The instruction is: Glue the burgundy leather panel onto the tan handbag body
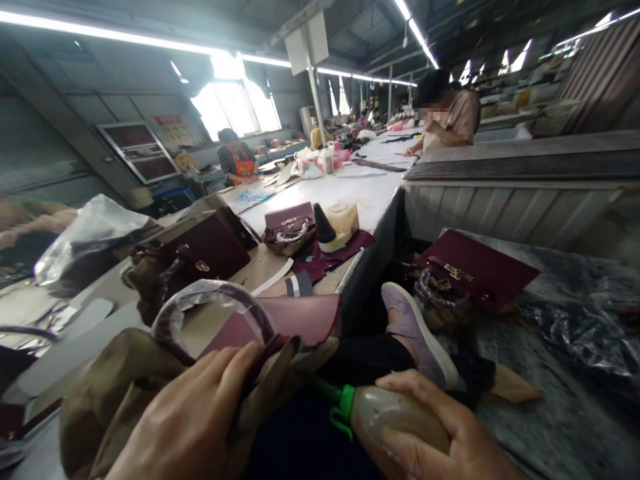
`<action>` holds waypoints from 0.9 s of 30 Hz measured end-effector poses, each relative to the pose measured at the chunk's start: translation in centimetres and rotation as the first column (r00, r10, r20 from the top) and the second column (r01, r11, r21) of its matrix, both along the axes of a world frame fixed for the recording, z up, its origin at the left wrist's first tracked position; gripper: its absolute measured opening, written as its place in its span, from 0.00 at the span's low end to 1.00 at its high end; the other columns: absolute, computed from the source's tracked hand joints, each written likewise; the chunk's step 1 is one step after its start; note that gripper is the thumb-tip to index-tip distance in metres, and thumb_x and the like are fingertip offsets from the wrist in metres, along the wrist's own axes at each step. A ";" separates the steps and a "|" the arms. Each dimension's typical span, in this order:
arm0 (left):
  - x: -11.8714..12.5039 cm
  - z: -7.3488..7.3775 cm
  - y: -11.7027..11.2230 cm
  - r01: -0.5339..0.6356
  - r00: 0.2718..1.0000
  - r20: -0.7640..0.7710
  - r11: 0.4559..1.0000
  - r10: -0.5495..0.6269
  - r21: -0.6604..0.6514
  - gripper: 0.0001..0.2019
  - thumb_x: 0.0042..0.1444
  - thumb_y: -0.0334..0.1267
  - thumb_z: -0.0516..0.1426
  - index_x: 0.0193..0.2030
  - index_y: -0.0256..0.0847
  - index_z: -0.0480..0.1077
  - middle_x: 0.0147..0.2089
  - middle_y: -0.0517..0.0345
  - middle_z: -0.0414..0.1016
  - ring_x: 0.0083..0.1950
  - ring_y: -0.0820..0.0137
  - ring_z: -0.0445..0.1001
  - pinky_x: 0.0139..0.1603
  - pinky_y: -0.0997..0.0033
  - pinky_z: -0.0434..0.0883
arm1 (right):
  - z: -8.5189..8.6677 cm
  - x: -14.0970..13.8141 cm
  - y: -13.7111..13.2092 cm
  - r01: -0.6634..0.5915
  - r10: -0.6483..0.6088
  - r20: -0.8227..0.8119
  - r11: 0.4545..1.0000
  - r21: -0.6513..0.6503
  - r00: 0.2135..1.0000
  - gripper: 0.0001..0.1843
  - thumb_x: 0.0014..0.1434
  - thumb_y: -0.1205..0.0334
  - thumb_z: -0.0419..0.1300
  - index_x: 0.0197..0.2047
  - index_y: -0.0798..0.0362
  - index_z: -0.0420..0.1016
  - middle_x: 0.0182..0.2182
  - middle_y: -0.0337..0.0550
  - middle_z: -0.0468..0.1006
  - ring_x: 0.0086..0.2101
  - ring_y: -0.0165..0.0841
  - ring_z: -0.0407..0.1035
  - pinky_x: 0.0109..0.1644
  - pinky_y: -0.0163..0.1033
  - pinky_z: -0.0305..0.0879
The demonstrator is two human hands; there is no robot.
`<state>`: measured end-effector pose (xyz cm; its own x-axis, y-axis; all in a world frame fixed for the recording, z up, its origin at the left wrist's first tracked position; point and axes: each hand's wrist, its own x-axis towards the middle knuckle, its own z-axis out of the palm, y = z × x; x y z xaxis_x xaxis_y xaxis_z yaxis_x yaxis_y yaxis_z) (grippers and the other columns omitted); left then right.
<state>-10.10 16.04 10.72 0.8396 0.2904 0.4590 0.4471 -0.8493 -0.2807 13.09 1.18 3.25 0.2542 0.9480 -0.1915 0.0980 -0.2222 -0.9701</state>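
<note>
My left hand [193, 417] lies on a burgundy handbag [295, 320] stuffed with brown paper, fingers pressed against its flap beside the plastic-wrapped handle [215, 297]. My right hand [445, 440] is wrapped round a translucent squeeze bottle [395, 413] with a green nozzle [337, 403] that points toward the bag. The bag rests at the near edge of the worktable, over my lap.
More burgundy handbags sit on the long white table [370, 193]: one at left [200, 250], one in the middle [290, 223] beside a tape roll and black cone. Another bag [470, 270] lies on the right surface. My shoe [415, 330] shows below. Other people work farther back.
</note>
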 end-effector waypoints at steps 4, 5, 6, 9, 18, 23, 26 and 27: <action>2.4 2.5 0.8 -0.181 0.983 -0.007 0.949 0.185 -0.257 0.11 0.60 0.40 0.47 0.45 0.43 0.66 0.32 0.59 0.77 0.29 0.69 0.76 0.27 0.74 0.69 | -2.3 0.4 0.2 0.150 -0.135 -0.249 0.988 0.041 0.959 0.25 0.47 0.43 0.64 0.44 0.49 0.71 0.32 0.40 0.76 0.29 0.34 0.70 0.30 0.33 0.69; 2.8 2.9 1.1 -0.233 0.972 -0.043 0.909 0.232 -0.346 0.11 0.61 0.42 0.46 0.45 0.44 0.66 0.32 0.60 0.77 0.29 0.69 0.76 0.27 0.73 0.68 | -2.7 0.4 0.4 0.155 -0.130 -0.337 0.987 0.046 0.932 0.27 0.46 0.41 0.65 0.44 0.49 0.69 0.31 0.40 0.76 0.27 0.33 0.70 0.28 0.33 0.68; 3.1 3.3 1.3 -0.273 0.961 -0.083 0.861 0.263 -0.428 0.12 0.61 0.44 0.46 0.44 0.45 0.66 0.32 0.61 0.76 0.29 0.69 0.76 0.28 0.73 0.67 | -3.0 0.3 0.7 0.155 -0.122 -0.425 0.987 0.044 0.897 0.30 0.45 0.40 0.66 0.46 0.50 0.68 0.30 0.40 0.75 0.25 0.32 0.69 0.25 0.33 0.68; 4.0 3.9 2.1 -0.322 0.945 -0.153 0.743 0.289 -0.587 0.12 0.60 0.47 0.47 0.43 0.46 0.64 0.32 0.63 0.74 0.32 0.68 0.75 0.31 0.72 0.64 | -3.0 -0.3 1.8 0.161 -0.080 -0.606 0.984 0.081 0.792 0.36 0.43 0.39 0.68 0.48 0.50 0.64 0.31 0.40 0.75 0.21 0.30 0.68 0.20 0.33 0.66; 6.3 3.1 6.7 -0.436 0.900 -0.257 0.716 0.353 -0.546 0.17 0.51 0.39 0.53 0.48 0.40 0.59 0.35 0.55 0.74 0.34 0.63 0.74 0.32 0.70 0.63 | -2.1 -1.2 3.5 0.288 0.034 -0.751 0.911 0.294 0.659 0.30 0.49 0.40 0.64 0.50 0.45 0.63 0.31 0.40 0.74 0.25 0.33 0.71 0.21 0.33 0.66; 6.2 4.6 10.7 -0.430 0.897 -0.105 0.903 0.428 0.011 0.14 0.57 0.41 0.49 0.47 0.38 0.65 0.39 0.47 0.75 0.42 0.56 0.73 0.35 0.65 0.65 | -2.0 -0.1 3.1 0.296 0.008 -0.703 0.904 0.310 0.711 0.29 0.50 0.40 0.63 0.49 0.48 0.66 0.31 0.42 0.74 0.23 0.32 0.70 0.22 0.33 0.66; 5.8 4.5 11.8 -0.417 0.908 0.051 0.887 0.415 0.200 0.15 0.59 0.43 0.49 0.48 0.36 0.66 0.35 0.48 0.74 0.40 0.57 0.72 0.35 0.65 0.66 | -2.2 0.8 2.8 0.313 -0.003 -0.703 0.896 0.314 0.711 0.29 0.50 0.41 0.64 0.48 0.49 0.67 0.29 0.41 0.74 0.24 0.33 0.70 0.21 0.33 0.67; 5.7 4.0 11.7 -0.420 0.908 0.092 0.885 0.409 0.204 0.16 0.59 0.43 0.50 0.48 0.36 0.65 0.34 0.49 0.74 0.38 0.58 0.73 0.35 0.65 0.66 | -2.3 1.1 2.7 0.321 -0.018 -0.687 0.893 0.316 0.727 0.28 0.51 0.42 0.64 0.49 0.49 0.67 0.30 0.42 0.74 0.24 0.33 0.70 0.22 0.34 0.67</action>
